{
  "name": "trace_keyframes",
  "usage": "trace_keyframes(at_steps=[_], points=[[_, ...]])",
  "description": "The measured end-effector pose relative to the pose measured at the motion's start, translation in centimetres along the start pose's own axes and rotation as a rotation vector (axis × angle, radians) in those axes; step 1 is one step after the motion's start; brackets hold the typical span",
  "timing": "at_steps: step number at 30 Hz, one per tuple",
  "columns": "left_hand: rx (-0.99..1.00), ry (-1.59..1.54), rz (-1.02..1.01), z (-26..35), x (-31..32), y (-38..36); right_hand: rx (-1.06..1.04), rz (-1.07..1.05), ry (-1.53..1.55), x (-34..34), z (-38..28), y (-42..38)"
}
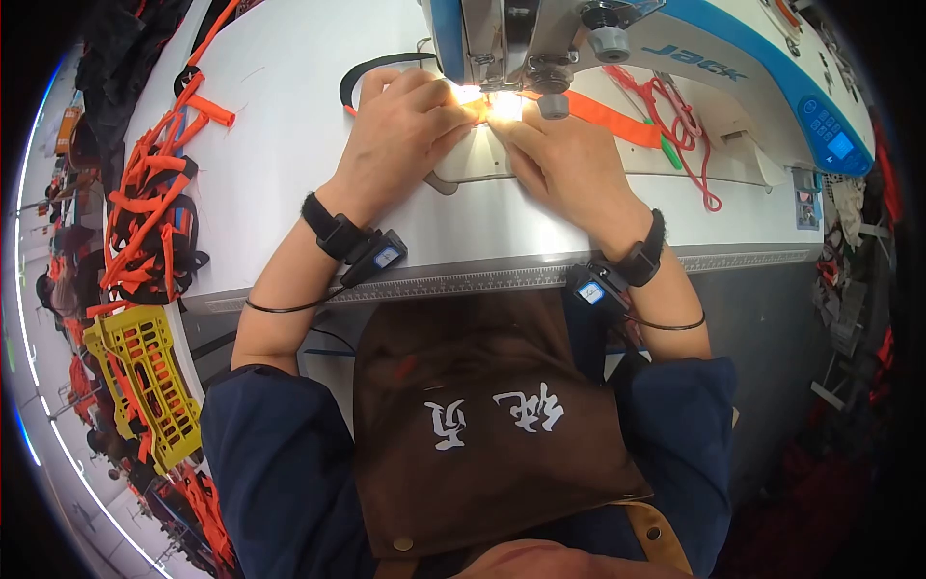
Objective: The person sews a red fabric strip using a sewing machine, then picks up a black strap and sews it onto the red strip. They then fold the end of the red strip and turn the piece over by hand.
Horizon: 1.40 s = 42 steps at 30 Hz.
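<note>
My left hand (410, 125) is closed at the sewing machine's lit needle area, its fingertips pressed together on a strap. A black strap (371, 69) with an orange edge loops out behind that hand. Close on the other side, my right hand (564, 159) has its fingers together on the orange strap (612, 118), which runs out to the right from under the machine head (502, 43). Glare from the lamp hides the fingertips and the piece between them. A green-handled tool (669, 152) lies by the strap's right end.
Red cord (680, 125) lies looped right of the needle area. The machine's blue-edged arm (762, 72) spans the upper right. Orange and black straps (149, 212) are heaped at the table's left edge, above a yellow basket (159, 386). A ruler strip (463, 282) follows the front edge.
</note>
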State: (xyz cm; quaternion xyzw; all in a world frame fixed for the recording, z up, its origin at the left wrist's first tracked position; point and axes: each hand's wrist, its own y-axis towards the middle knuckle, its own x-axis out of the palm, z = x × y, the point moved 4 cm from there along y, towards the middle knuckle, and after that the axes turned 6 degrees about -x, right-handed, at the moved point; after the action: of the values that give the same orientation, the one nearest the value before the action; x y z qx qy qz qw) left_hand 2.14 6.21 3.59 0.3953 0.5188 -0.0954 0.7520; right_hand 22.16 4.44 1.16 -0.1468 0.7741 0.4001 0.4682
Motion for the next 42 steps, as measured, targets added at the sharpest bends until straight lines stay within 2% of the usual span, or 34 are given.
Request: trace_keyframes(at_steps=[7,10,11,14,17,20,21,24,28,29,31,32,34,35,38,40,42], points=[[-0.077,-0.007,-0.103,0.5,0.4,0.1,0.011,0.003,-0.01,-0.2,0.0,0.1],[-0.096,0.023,-0.085,0.1,0.6,0.3,0.026,0.009,0.018,0.1,0.2,0.0],[-0.09,0.058,-0.079,0.0,0.8,0.5,0.066,-0.059,0.014,0.1,0.2,0.0],[-0.068,0.039,-0.033,0.7,0.6,1.1,0.058,0.006,0.046,-0.7,0.4,-0.6],[-0.078,0.093,-0.066,0.8,1.0,0.7,0.153,0.121,-0.071,-4.7,1.7,-2.7],[-0.222,0.035,-0.161,1.6,0.8,0.4,0.306,0.163,-0.436,-8.1,4.4,-5.8],[-0.187,0.066,-0.124,2.0,0.6,0.4,0.357,0.198,-0.508,-8.7,4.9,-6.5],[-0.249,0.052,-0.127,2.2,0.4,0.2,0.432,0.112,-0.521,-8.9,7.2,-8.7],[-0.506,-0.188,-0.125,1.4,0.8,-0.1,0.453,0.156,-0.48,-9.0,7.9,-9.0],[-0.54,-0.203,-0.101,1.4,1.0,-0.2,0.403,0.259,-0.476,-9.5,7.1,-8.6],[-0.608,-0.235,-0.046,1.3,1.7,-0.5,0.35,0.305,-0.437,-9.8,5.8,-8.1],[-0.623,-0.209,-0.051,1.1,1.8,-0.5,0.324,0.327,-0.418,-9.7,5.6,-8.2],[-0.648,-0.162,-0.064,0.9,2.2,-0.7,0.352,0.227,-0.437,-8.6,6.5,-9.3],[-0.668,-0.237,-0.054,0.6,2.6,-0.9,0.366,0.175,-0.448,-8.2,6.9,-9.7],[-0.733,-0.451,-0.032,-0.4,3.7,-1.8,0.37,0.206,-0.478,-8.9,7.2,-9.9],[-0.77,-0.574,-0.028,-0.9,4.0,-2.0,0.4,0.207,-0.392,-9.7,7.1,-10.1],[-0.751,-0.475,-0.097,-0.2,3.4,-1.4,0.459,0.198,-0.317,-10.4,6.7,-10.3]])
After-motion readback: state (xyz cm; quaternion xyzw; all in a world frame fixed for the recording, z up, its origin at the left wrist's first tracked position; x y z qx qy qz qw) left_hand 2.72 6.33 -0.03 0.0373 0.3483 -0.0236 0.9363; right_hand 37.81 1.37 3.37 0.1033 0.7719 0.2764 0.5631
